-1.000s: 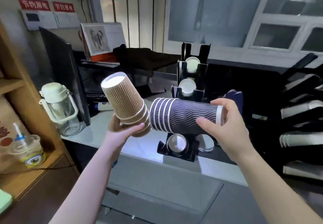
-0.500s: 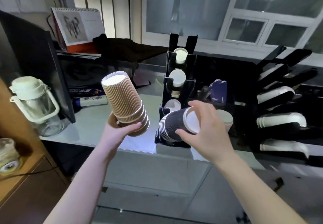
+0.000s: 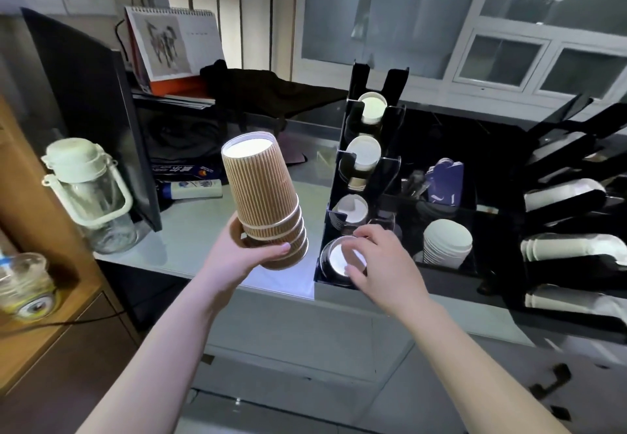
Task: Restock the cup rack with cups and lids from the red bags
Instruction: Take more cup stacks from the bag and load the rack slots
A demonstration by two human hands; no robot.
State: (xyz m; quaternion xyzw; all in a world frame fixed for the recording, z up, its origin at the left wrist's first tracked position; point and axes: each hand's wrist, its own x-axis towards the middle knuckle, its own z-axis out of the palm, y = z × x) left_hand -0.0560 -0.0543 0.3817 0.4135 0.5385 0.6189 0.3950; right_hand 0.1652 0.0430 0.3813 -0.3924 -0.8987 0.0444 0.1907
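- The counter (image 3: 203, 233) is pale grey and runs across the middle, with a dark monitor (image 3: 91, 111) standing at its left end.
- The black cup rack (image 3: 366, 176) stands on the counter, a stepped tower of slots. White cup bottoms poke out of every slot you can see.
- Further right, black angled holders (image 3: 576, 196) hold rows of white lids (image 3: 570, 247) lying on their sides.
- A clear jug (image 3: 90, 196) with a pale green lid sits at the counter's left end, just in front of the monitor.
- The brown cups (image 3: 264, 203) are a nested stack of ribbed paper ones, upside down and leaning a bit, up in the air just left of the rack.
- Left hand (image 3: 247, 254) has its fingers wrapped round the rim end of that brown stack.
- Right hand (image 3: 376, 260) is at the rack's bottom slot, fingers loosely bent with the tips resting on the white base of the dark cups (image 3: 339, 257) sitting in there. Looks like a touch rather than a proper grip.
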